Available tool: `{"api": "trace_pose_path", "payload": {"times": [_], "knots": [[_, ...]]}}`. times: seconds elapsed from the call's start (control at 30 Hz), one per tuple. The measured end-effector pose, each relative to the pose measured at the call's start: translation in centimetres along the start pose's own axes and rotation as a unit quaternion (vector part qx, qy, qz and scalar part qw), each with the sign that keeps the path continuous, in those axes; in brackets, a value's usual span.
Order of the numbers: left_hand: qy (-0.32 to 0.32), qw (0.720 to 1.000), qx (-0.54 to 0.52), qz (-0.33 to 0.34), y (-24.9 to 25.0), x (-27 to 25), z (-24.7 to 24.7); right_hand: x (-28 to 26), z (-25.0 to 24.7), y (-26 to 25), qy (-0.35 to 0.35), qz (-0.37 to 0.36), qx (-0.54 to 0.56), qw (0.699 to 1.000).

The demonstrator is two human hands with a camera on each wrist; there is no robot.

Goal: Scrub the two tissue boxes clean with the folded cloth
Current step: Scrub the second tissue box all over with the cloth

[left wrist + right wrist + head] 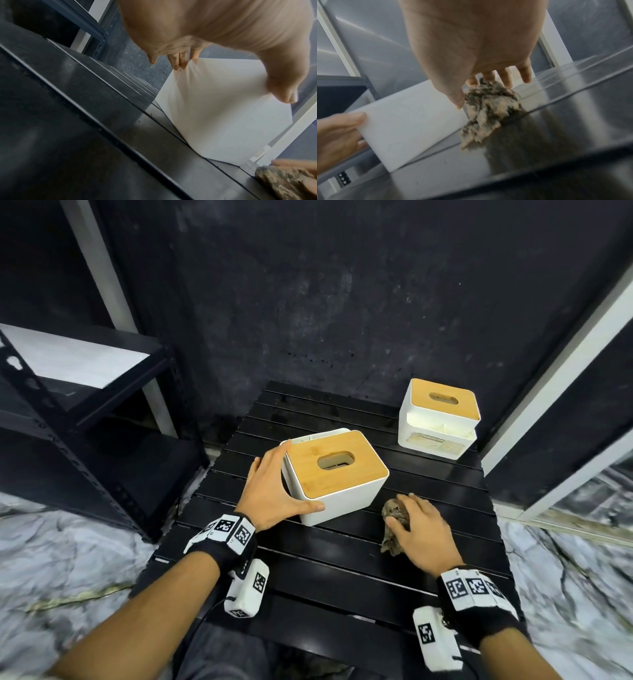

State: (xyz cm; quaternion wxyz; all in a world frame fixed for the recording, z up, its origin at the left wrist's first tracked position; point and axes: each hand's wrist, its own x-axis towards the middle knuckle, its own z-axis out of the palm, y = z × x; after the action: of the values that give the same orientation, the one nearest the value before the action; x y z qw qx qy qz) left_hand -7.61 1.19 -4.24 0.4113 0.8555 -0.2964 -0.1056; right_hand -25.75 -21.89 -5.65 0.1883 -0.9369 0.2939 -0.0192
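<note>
The near tissue box (337, 474), white with a bamboo lid, stands mid-table. My left hand (277, 489) holds its left end, thumb on the front face and fingers on the side; the left wrist view shows this hand (214, 33) on the white wall (223, 115). A crumpled brown cloth (394, 525) lies on the table right of the box, and my right hand (419, 530) grips it from above. In the right wrist view the fingers (505, 79) and thumb close on the cloth (488, 108) beside the box (412, 121). The second tissue box (438, 419) stands at the back right.
The black slatted table (342, 570) is small, with marble floor around it. A dark metal shelf rack (85, 392) stands at the left. A dark wall rises behind the table, and a white frame post (565, 371) runs along the right.
</note>
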Motion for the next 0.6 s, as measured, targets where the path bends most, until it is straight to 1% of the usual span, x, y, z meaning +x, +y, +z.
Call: {"api": "trace_pose_path", "payload": {"times": [0.1,0.2,0.3,0.4,0.5,0.6], "knots": [[0.013,1.0,0.023,-0.009,1.1,-0.2,0.0,0.1,-2.4,-2.6,0.055,-0.032,0.064,0.996],[0.032,0.998,0.051,-0.031,1.9,0.2,0.3,0.2,-3.8,-6.3,0.087,-0.085,0.11,0.986],[0.024,0.996,0.061,-0.053,2.4,0.7,0.7,0.2,-3.6,-9.9,0.067,-0.113,0.136,0.982],[0.0,0.997,0.056,-0.051,2.4,0.9,0.3,0.5,-2.2,-12.3,0.038,-0.106,0.138,0.984],[0.008,0.998,0.053,-0.039,1.5,0.3,-0.2,1.0,-1.0,-12.8,0.004,-0.081,0.13,0.988],[0.027,0.999,0.037,-0.03,1.4,-1.2,-0.1,1.6,-0.7,-12.5,0.006,-0.092,0.124,0.988]]}}
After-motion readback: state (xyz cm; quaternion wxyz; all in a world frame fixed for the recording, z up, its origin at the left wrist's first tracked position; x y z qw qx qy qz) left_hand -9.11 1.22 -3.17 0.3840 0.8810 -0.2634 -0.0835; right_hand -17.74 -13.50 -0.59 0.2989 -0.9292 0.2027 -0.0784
